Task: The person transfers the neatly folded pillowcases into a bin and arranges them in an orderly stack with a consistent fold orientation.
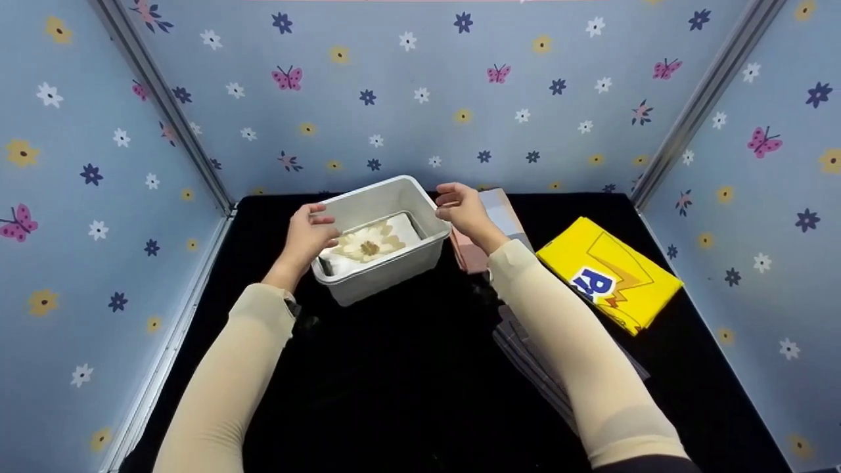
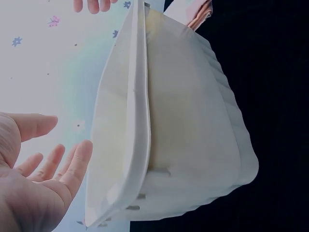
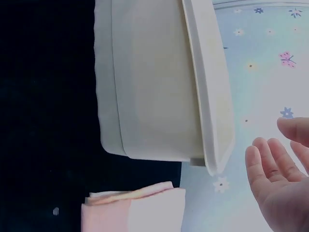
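A white plastic bin point(image 1: 387, 276) stands on the black cloth, turned at a slant. Inside it lies a folded white cloth with a beige flower print point(image 1: 378, 243). Over the bin's left end hovers my left hand point(image 1: 307, 238), fingers loosely bent and holding nothing. My right hand point(image 1: 465, 213) is near the bin's right rim, also with nothing in it; both wrist views show a gap between the thumb and fingers of the left hand point(image 2: 43, 179) and the right hand point(image 3: 280, 179). Just right of the bin is a folded pink, white and grey cloth point(image 1: 470, 253), partly behind my right hand.
A folded yellow cloth with printed letters point(image 1: 624, 272) lies at the right of the black-covered table point(image 1: 394, 387). Under my right forearm a folded dark striped cloth point(image 1: 525, 348) is partly hidden. Flower-patterned panels point(image 1: 420, 118) wall in the back and both sides.
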The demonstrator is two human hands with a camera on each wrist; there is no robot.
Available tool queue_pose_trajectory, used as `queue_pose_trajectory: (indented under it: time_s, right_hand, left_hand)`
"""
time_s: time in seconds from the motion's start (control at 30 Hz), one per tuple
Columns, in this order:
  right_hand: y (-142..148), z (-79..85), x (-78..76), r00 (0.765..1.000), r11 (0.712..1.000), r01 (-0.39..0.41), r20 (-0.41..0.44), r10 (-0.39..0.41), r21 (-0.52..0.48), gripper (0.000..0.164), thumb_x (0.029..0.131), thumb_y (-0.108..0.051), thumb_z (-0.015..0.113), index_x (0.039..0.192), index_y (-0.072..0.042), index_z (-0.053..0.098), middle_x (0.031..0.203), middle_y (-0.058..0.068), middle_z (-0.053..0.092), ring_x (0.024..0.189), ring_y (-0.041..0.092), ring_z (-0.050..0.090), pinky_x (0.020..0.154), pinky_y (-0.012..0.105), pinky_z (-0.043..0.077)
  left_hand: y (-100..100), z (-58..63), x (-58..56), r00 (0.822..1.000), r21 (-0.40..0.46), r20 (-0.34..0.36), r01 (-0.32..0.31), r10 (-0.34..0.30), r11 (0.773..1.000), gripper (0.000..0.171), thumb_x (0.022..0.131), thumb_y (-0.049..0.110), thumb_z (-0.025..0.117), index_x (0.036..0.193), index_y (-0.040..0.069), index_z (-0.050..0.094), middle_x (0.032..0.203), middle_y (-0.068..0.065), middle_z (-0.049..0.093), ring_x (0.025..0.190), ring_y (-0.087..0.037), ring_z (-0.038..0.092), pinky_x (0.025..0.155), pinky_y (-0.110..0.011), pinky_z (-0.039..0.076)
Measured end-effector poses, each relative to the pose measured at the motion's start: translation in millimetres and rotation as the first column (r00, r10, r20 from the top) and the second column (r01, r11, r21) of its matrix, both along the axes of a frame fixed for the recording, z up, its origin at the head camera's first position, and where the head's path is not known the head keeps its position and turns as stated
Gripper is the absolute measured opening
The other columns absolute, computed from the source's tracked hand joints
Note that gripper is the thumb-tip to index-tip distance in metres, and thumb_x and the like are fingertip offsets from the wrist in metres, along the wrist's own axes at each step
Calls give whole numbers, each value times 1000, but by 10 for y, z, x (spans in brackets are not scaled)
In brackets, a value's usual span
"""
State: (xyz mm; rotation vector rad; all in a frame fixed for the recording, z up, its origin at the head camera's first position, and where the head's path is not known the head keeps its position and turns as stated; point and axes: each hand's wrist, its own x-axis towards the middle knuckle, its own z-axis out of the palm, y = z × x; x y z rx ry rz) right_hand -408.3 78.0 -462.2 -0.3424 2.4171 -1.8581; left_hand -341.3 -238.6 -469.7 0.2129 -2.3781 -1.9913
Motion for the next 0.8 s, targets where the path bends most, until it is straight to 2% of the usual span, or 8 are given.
queue_pose_trajectory:
  time_s: [0.1, 0.3, 0.6, 0.8]
  right_hand:
    - [67, 34, 13, 1000, 1000, 4, 9, -3, -12, 53, 94, 13, 67, 146, 8, 59, 134, 34, 67, 120, 37, 69, 104, 40, 61]
    - [203, 80, 30, 1000, 1000, 11, 12, -11, -28, 53, 93, 12, 68, 145, 9, 59, 135, 35, 67, 126, 42, 68, 101, 36, 61]
    - [394, 172, 128, 1000, 999, 16, -13, -16, 41, 50, 96, 7, 72, 144, 0, 64, 134, 25, 71, 126, 40, 70, 103, 43, 60]
    - [446, 229, 169, 1000, 1000, 10, -5, -10, 20, 51, 95, 7, 71, 145, 3, 63, 133, 26, 70, 125, 42, 70, 99, 39, 61]
  left_hand:
    - [52, 18, -1, 1000, 5, -5, 10, -10, 1000, 67, 92, -5, 66, 155, -8, 41, 144, -31, 59, 108, -28, 68, 85, -31, 66]
    - [172, 35, -13, 999, 12, -16, 41, -40, 999, 64, 93, -6, 67, 153, -7, 43, 141, -28, 60, 93, -14, 67, 80, -27, 65]
    - [397, 79, -18, 995, 9, -19, 97, -97, 995, 65, 92, -4, 68, 153, -6, 45, 142, -27, 61, 106, -27, 69, 82, -26, 65]
    - [543, 119, -4, 991, 42, -35, 128, -126, 991, 64, 93, -5, 68, 153, -5, 47, 139, -26, 62, 96, -16, 69, 79, -25, 64]
